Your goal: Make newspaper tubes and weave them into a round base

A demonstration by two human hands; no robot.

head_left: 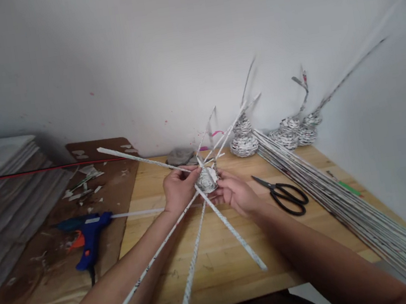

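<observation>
Between my two hands is a small round woven piece of rolled newspaper (208, 180), with several long paper tubes (233, 228) sticking out from it in all directions. My left hand (181, 188) grips its left side, thumb on top near the middle. On the right edge, my right hand (237, 192) is closed with its fingertips on the weave; some of its fingers are hidden beneath. The piece is held above the wooden table (222, 281). Black-handled scissors (285, 194) lie to the right of my right hand.
A blue glue gun (91, 240) lies on brown cardboard (116, 185) at left, near paper scraps (85, 182). Woven paper gourd shapes (243, 141) stand against the wall. A long bundle of paper tubes (348, 206) runs along the right. Stacked paper (8, 201) sits far left.
</observation>
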